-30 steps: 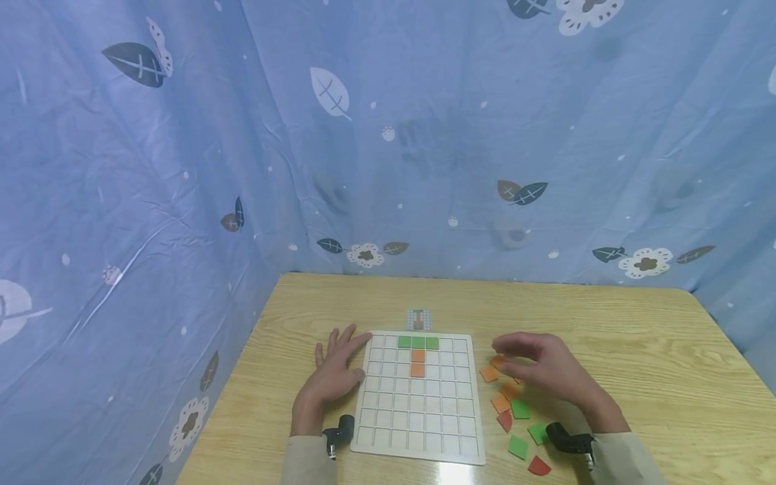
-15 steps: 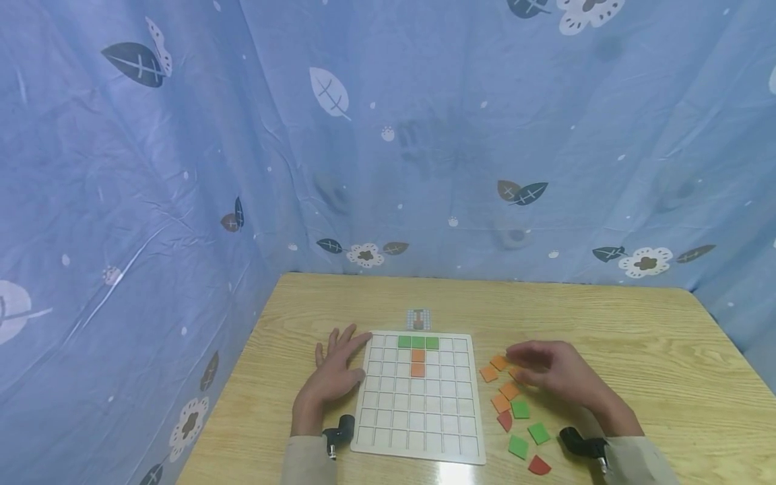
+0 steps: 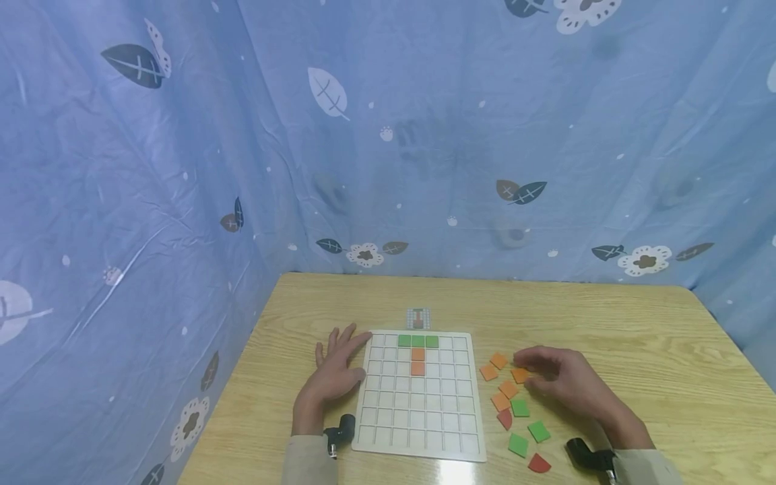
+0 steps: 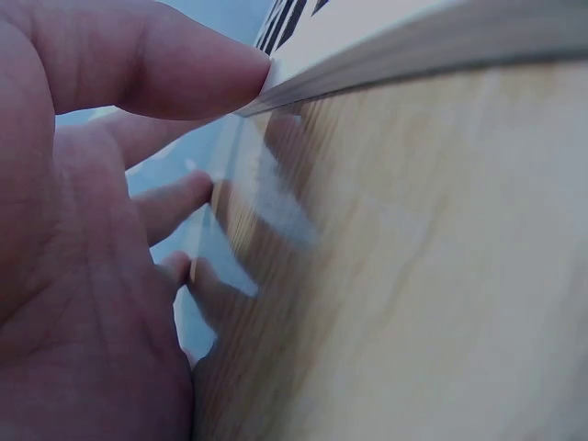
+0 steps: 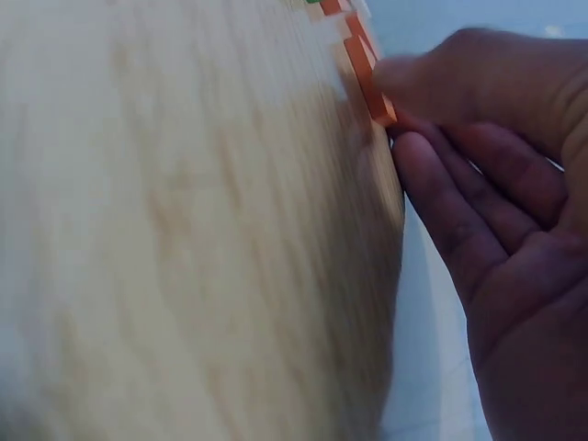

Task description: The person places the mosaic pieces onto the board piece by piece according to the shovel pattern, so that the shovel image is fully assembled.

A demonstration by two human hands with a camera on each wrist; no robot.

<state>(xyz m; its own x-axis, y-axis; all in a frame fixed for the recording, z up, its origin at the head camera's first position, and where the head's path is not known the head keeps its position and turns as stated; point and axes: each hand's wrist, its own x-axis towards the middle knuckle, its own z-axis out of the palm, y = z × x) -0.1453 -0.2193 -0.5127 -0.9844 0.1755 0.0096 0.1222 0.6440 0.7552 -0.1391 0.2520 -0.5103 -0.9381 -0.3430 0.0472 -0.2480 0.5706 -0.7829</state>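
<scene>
A white grid board lies on the table, with green square tiles in a row and two orange tiles below them. My left hand rests at the board's left edge, fingers spread; its thumb touches the edge in the left wrist view. My right hand is low over the table at the right, thumb and fingers curved around a loose orange square tile. In the right wrist view the thumb touches or nearly touches the orange tile; the index fingertip is hidden there.
Loose orange tiles, green tiles and red quarter-round tiles lie right of the board. A small printed pattern card lies behind it. A blue patterned curtain encloses the table's far and left sides.
My right hand has moved right and slightly toward the near side, uncovering orange tiles. The loose tiles have not visibly shifted. My left hand stays at the board's edge.
</scene>
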